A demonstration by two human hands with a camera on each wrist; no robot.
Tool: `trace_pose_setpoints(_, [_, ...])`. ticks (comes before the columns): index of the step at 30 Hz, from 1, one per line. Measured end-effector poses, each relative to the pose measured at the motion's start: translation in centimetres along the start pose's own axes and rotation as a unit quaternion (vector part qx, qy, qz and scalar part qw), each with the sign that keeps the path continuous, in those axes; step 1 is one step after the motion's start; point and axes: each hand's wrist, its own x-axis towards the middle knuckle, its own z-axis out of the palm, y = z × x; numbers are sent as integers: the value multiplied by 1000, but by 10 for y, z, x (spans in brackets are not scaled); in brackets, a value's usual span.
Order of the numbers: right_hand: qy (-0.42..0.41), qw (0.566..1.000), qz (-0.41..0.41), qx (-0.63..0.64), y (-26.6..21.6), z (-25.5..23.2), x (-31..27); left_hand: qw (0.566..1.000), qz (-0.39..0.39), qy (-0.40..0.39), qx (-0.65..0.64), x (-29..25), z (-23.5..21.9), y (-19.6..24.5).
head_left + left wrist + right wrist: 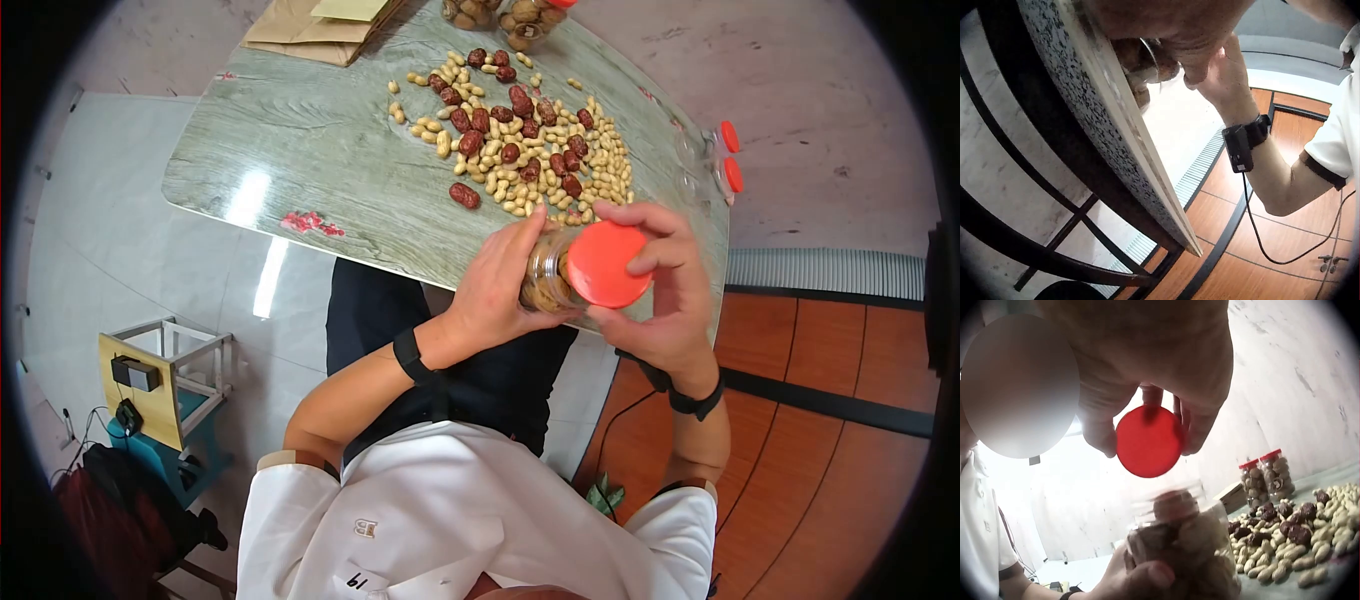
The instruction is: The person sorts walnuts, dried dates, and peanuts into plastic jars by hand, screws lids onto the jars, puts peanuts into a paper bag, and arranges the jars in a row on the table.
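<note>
My left hand (490, 280) grips a clear jar (545, 275) over the table's near edge. Brown pieces fill the jar up to its neck in the right wrist view. Fingers and thumb of my right hand (672, 315) pinch a red lid (608, 262) by its rim. In the right wrist view the lid (1149, 442) hangs above the uncovered jar mouth, with a gap between them. Just beyond the hands lie spread peanuts (610, 165) with red dates (465, 195) scattered among them.
At the table's far side stand two red-lidded jars of walnuts (1277, 476). A brown paper bag (300, 35) lies at the far left corner. More clear containers with red lids (733, 174) are by the right edge. The table (270, 130) has a curved front edge.
</note>
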Motion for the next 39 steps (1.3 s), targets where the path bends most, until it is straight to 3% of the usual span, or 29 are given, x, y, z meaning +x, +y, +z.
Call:
trace_pose_setpoints(10, [-113,988,34,-102,-5,-11,0,1000,-6,0,-8,-1,2,-1])
trace_pose_setpoints(21, [-218,961,-14,-168,-23,-12,26,1000,-2,12,13,1,-1,3])
trace_pose_setpoints(31, [-231,947,-31,-223,-25,-9,33,1000,-3,1,0,-2,0,-2])
trace_pose_setpoints(34, [-220,937,-1,-271,-29,-8,29,1000,-2,-1,-1,-2,1,-2])
trace_pose_setpoints(36, [-238,906,61,-345,-35,-6,29,1000,1,2,1,-2,1,-1])
trace_pose_setpoints(37, [-237,906,59,-345,-38,-5,32,1000,-4,2,-3,-1,0,0])
trace_pose_setpoints(39, [-182,920,-37,-346,-40,-2,37,1000,-6,3,-3,0,0,1])
